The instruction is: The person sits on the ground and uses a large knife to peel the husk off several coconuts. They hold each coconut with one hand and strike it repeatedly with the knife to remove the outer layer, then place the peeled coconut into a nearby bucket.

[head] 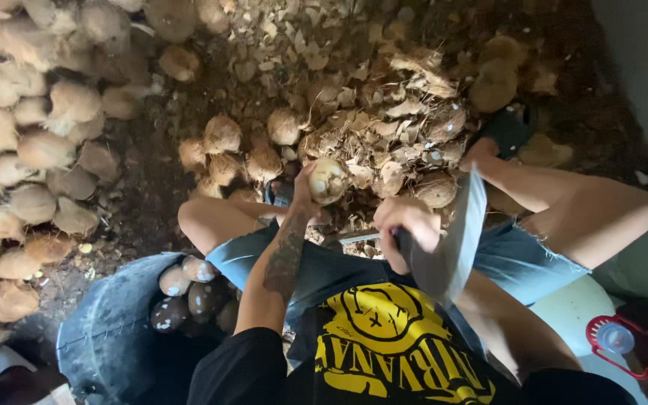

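Your left hand (303, 196) is closed around a partly peeled coconut (328, 180), held just above your knees near the centre of the view. Your right hand (408, 229) is clenched on the handle of a broad machete (455, 240), whose blade runs from your lap toward 1 o'clock, to the right of the coconut; whether the edge touches the nut cannot be told. Directly beyond the coconut, at 12 o'clock, a heap of husk shavings (384, 135) covers the floor, with several rough brown coconuts (223, 135) lying along its near edge. A large pile of unhusked coconuts (16, 150) fills the area from 9 to 11 o'clock. At 7 o'clock, beside your left leg, a dark round tub (106, 337) holds a few peeled, speckled coconuts (189, 289). At 4 o'clock, close to your right thigh, a clear bottle with a red ring cap (615, 339) lies on a pale surface (571, 311).
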